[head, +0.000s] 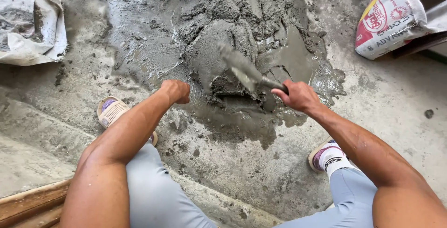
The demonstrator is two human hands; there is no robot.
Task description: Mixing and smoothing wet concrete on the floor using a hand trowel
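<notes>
trowel slanting into the mortar pile

while the right hand (pixel 300 96) wraps its fingers tight on the handle, the trowel (pixel 244 69) runs up-left into the wet mortar pile (pixel 242 27); the left hand (pixel 177 90), fisted, sits left of the pile's near edge.

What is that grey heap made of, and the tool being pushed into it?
The grey heap looks like wet cement mortar: glossy, sloppy at its edges, lumpy on top. The trowel, gripped by the right hand, seems to have a thin metal blade, but grey mix coats it, so that is uncertain.
</notes>
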